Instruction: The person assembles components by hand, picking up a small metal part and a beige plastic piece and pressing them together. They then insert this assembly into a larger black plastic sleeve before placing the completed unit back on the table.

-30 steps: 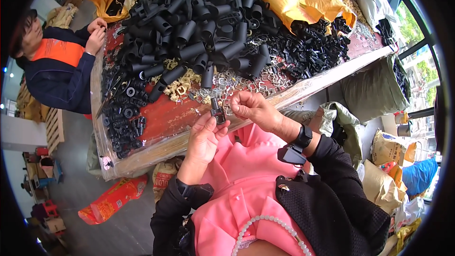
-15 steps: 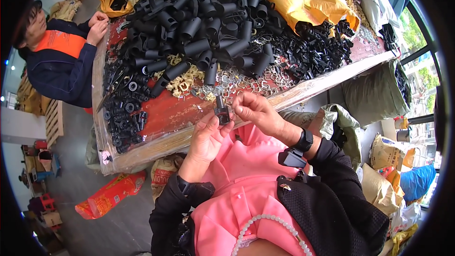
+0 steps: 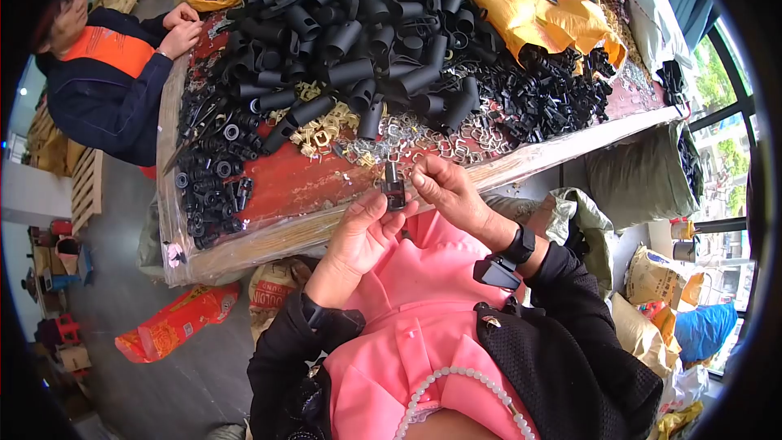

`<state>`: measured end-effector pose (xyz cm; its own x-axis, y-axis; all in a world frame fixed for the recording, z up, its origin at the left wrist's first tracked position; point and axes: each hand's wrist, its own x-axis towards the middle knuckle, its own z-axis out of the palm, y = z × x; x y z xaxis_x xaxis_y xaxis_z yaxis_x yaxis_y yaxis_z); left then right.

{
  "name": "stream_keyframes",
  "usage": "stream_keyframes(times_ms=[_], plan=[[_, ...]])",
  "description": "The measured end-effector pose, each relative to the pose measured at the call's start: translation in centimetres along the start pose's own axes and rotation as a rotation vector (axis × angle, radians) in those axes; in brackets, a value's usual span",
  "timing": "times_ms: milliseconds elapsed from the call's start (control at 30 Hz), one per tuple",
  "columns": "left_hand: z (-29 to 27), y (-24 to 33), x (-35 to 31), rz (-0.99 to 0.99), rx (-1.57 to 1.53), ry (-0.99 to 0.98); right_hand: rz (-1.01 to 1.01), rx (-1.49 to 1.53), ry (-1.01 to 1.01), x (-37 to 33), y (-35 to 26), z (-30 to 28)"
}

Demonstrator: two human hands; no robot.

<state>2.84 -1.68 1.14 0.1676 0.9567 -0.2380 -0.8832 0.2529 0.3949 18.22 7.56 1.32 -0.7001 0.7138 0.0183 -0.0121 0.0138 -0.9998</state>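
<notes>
At the near edge of a worn red tabletop (image 3: 285, 183), in the head view, I see the bare left hand (image 3: 357, 234) pinching a small, glossy black part (image 3: 395, 191) between thumb and fingertips. The part's long axis points away from the body, toward a heap of matte black cylindrical tubes (image 3: 350, 72). The bare right hand (image 3: 450, 195) sits just to the part's right, thumb and forefinger drawn together; I cannot tell whether they touch it or grasp anything tiny. Between hands and heap I make out shiny, thin metal loops (image 3: 448, 147) and angular cream-coloured pieces (image 3: 316, 137); smooth black rings (image 3: 224, 169) cluster leftward. Crinkled clear film wraps the pale wooden rim (image 3: 236, 257).
</notes>
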Motion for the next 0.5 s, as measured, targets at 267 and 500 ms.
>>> stream_keyframes(times_ms=[267,500], plan=[[0.22,0.26,0.11,0.028,-0.142,0.013,-0.062,0.157,-0.056,-0.46,-0.43,0.55],[-0.05,-0.06,0.02,0.005,-0.109,0.036,-0.167,-0.059,-0.028,-0.40,-0.14,0.32]])
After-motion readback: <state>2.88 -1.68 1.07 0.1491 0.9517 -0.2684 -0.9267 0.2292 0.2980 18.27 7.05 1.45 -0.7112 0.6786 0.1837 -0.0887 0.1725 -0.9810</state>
